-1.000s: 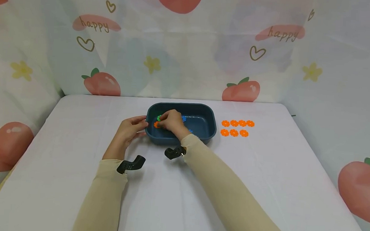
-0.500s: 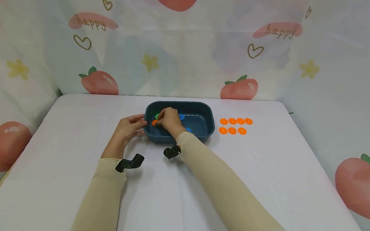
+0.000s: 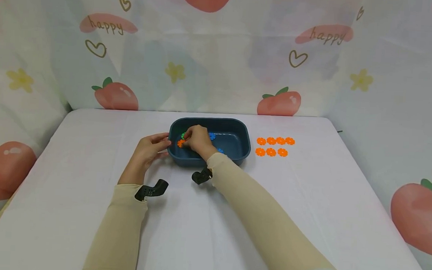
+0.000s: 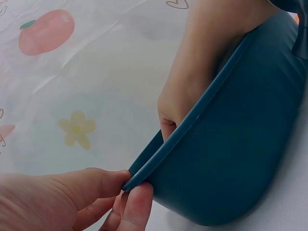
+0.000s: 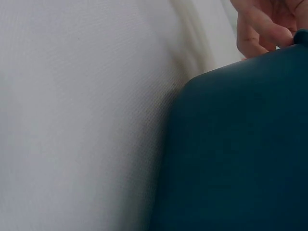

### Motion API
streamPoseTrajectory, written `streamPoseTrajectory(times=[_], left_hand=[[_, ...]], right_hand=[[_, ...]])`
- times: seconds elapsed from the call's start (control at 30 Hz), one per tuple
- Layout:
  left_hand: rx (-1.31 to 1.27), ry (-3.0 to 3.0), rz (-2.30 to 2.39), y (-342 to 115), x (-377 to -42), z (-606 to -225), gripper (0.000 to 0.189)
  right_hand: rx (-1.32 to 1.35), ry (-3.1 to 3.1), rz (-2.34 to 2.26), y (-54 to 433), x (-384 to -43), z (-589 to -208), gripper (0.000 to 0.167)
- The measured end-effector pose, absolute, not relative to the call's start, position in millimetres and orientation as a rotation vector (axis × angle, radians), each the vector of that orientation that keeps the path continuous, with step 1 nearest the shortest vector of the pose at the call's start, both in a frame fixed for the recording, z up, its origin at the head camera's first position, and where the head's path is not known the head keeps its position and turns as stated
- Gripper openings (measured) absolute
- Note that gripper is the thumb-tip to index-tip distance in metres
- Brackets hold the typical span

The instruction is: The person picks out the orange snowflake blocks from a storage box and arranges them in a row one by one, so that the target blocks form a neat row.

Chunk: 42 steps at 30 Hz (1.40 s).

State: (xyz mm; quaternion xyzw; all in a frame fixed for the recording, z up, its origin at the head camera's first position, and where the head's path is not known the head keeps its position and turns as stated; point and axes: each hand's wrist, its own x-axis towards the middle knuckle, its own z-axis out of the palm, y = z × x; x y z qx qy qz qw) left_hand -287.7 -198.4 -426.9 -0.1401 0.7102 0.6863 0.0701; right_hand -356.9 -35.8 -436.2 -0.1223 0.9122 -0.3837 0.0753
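A dark blue plastic basin (image 3: 233,158) stands on the table. At its left end my left hand (image 3: 150,151) holds the rim; in the left wrist view the thumb and fingers pinch the basin's edge (image 4: 161,151). My right hand (image 3: 200,140) reaches inside with curled fingers. Its fingertips are at an orange flower-shaped plastic piece (image 3: 180,143); whether they pinch it cannot be made out. A green piece (image 3: 183,135) lies just behind, partly covered by the hand. Blue pieces (image 3: 212,136) lie right of the hand. The right wrist view shows mostly the basin's outer wall (image 5: 236,144).
Right of the basin, several orange flower-shaped pieces (image 3: 271,152) lie in two rows on the white tablecloth (image 3: 308,197). A printed fabric backdrop (image 3: 219,70) rises behind the table. Each wrist carries a black camera mount (image 3: 152,190).
The head view has shifted slightly. My left hand stays on the basin rim, and my right hand stays at the orange piece with barely any movement.
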Motion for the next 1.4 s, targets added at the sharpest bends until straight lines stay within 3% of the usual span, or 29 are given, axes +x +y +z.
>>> streamPoseTrajectory(times=[0.4,1.4], left_hand=[[-0.423,2.150,2.044,-199.7,-288.6,-427.7,0.046],[-0.419,2.169,2.023,-198.9,-287.5,-426.7,0.047]], right_hand=[[-0.390,2.744,-1.165,-36.7,-356.4,-438.0,0.027],[-0.450,2.696,-1.196,-29.9,-354.1,-436.1,0.015]])
